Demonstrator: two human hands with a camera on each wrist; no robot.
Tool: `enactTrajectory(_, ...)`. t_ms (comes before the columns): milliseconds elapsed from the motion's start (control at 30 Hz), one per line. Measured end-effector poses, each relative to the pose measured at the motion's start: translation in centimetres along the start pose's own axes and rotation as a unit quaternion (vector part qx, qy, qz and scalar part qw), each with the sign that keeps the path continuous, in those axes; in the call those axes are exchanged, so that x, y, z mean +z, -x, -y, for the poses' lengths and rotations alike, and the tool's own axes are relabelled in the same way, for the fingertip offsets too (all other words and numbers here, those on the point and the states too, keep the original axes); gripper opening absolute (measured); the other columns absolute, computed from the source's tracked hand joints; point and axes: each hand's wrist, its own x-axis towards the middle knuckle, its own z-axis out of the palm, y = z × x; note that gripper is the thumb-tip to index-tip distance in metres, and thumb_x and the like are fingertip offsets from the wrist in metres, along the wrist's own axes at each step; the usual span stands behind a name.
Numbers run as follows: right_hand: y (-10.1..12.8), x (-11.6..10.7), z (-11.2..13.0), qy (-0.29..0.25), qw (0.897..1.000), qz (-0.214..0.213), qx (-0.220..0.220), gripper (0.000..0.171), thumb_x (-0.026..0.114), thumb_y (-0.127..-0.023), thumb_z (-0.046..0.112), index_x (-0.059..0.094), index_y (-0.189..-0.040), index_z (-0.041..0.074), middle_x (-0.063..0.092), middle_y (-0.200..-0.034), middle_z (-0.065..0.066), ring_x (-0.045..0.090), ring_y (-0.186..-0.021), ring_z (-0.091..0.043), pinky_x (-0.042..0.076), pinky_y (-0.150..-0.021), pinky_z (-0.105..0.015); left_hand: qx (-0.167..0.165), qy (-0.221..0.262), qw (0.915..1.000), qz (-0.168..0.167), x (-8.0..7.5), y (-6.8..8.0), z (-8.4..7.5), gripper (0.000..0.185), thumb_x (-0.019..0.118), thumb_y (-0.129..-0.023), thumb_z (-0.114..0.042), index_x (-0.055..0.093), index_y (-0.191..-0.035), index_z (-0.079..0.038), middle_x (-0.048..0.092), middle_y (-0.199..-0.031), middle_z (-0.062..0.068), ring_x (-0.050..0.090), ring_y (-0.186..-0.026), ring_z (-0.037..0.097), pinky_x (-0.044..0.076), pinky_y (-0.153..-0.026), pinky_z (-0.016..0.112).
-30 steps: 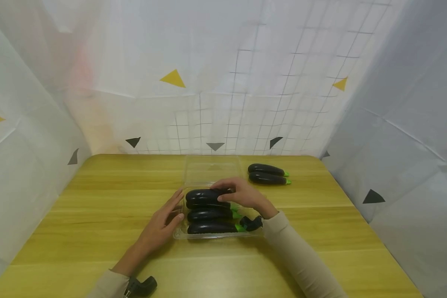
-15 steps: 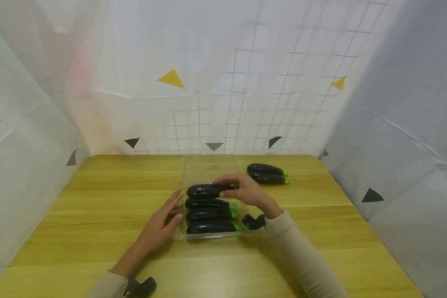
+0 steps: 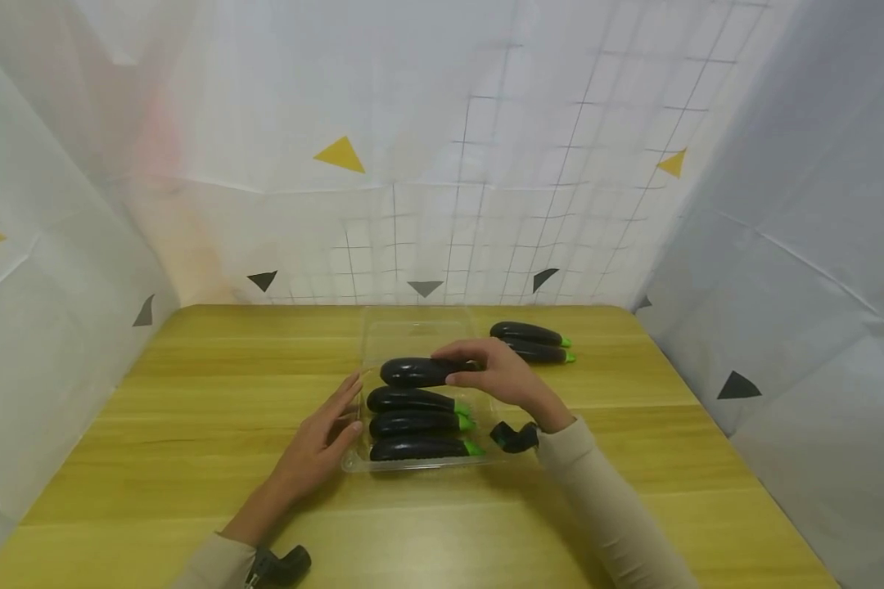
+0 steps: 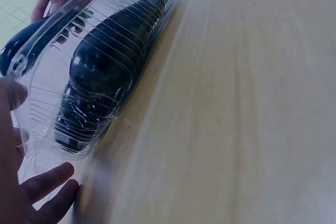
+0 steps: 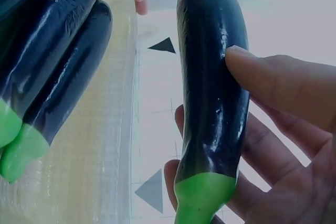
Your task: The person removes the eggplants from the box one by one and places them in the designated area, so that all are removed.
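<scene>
My right hand (image 3: 502,375) grips a dark purple eggplant (image 3: 416,372) between thumb and fingers, raised over the back part of a clear plastic box (image 3: 427,467). In the right wrist view this eggplant (image 5: 212,87) shows its green stem end toward the palm. Inside the box, three eggplants (image 3: 417,424) lie side by side with stems to the right. The left hand (image 3: 320,438) rests its relaxed fingers against the box's left side. In the left wrist view, fingers (image 4: 50,182) stand spread beside the ribbed clear wall (image 4: 121,40).
Behind the box its clear lid (image 3: 416,335) lies folded back on the wooden table (image 3: 221,393). Two more eggplants (image 3: 534,352) lie at the back right, partly behind the right hand. White sheeting (image 3: 265,164) encloses the table's back and sides.
The right hand has lifted the eggplant out of the row and moved it back and slightly right. The left hand has stayed at the box's side.
</scene>
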Motion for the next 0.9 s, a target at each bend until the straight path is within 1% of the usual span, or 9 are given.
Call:
enactTrajectory(67, 0.2, -0.2, 0.0, 0.001, 1.0, -0.001, 0.004, 0.036, 0.075, -0.098, 0.013, 0.072, -0.134, 0.016, 0.069, -0.132, 0.005, 0.063, -0.12, -0.016, 0.055, -0.1, -0.041, 0.001, 0.002, 1.0, 0.0, 0.0, 0.0, 0.0, 0.061, 0.059, -0.107, -0.009, 0.035, -0.162, -0.005, 0.026, -0.169, 0.011, 0.059, -0.129, 0.036, 0.051, -0.104, 0.047)
enactTrajectory(267, 0.9, -0.6, -0.1, 0.014, 1.0, -0.01, 0.012, 0.036, 0.074, -0.099, 0.014, 0.072, -0.134, 0.016, 0.068, -0.132, 0.006, 0.063, -0.12, -0.016, 0.055, -0.099, -0.042, 0.003, 0.004, 1.0, 0.002, -0.1, 0.0, 0.1, 0.063, 0.058, -0.107, -0.009, 0.033, -0.164, -0.013, 0.026, -0.169, 0.013, 0.057, -0.13, 0.037, 0.05, -0.105, 0.048)
enactTrajectory(533, 1.5, -1.1, -0.2, 0.019, 0.999, -0.019, 0.022, 0.035, 0.075, -0.099, 0.016, 0.072, -0.134, 0.017, 0.069, -0.131, 0.004, 0.063, -0.119, -0.017, 0.054, -0.1, -0.044, 0.002, -0.002, 1.0, 0.003, -0.1, 0.1, 0.0, 0.063, 0.058, -0.107, -0.01, 0.033, -0.164, -0.014, 0.027, -0.169, 0.014, 0.058, -0.13, 0.035, 0.05, -0.105, 0.047)
enactTrajectory(767, 2.1, -1.5, -0.5, 0.005, 0.999, -0.022, 0.029, 0.037, 0.075, -0.098, 0.014, 0.071, -0.135, 0.012, 0.068, -0.133, -0.001, 0.062, -0.122, -0.023, 0.052, -0.103, -0.05, 0.0, 0.002, 1.0, 0.004, 0.0, 0.0, 0.1, 0.063, 0.058, -0.107, -0.011, 0.033, -0.165, -0.015, 0.025, -0.17, 0.012, 0.058, -0.13, 0.034, 0.051, -0.105, 0.045)
enactTrajectory(833, 2.3, -1.5, -0.5, 0.003, 0.999, -0.022, 0.032, 0.037, 0.075, -0.098, 0.013, 0.071, -0.135, 0.011, 0.068, -0.133, -0.002, 0.062, -0.122, -0.024, 0.051, -0.103, -0.051, 0.0, 0.0, 1.0, 0.004, 0.0, 0.1, 0.1, 0.063, 0.058, -0.108, -0.011, 0.032, -0.165, -0.015, 0.025, -0.17, 0.012, 0.059, -0.13, 0.034, 0.051, -0.105, 0.044)
enactTrajectory(900, 2.5, -1.6, -0.6, 0.006, 0.999, -0.024, 0.036, 0.036, 0.075, -0.098, 0.012, 0.072, -0.134, 0.012, 0.068, -0.132, -0.002, 0.062, -0.12, -0.024, 0.052, -0.102, -0.051, 0.002, -0.001, 1.0, 0.004, 0.0, 0.0, 0.1, 0.062, 0.057, -0.108, -0.011, 0.033, -0.164, -0.012, 0.025, -0.17, 0.013, 0.059, -0.129, 0.035, 0.051, -0.105, 0.045)
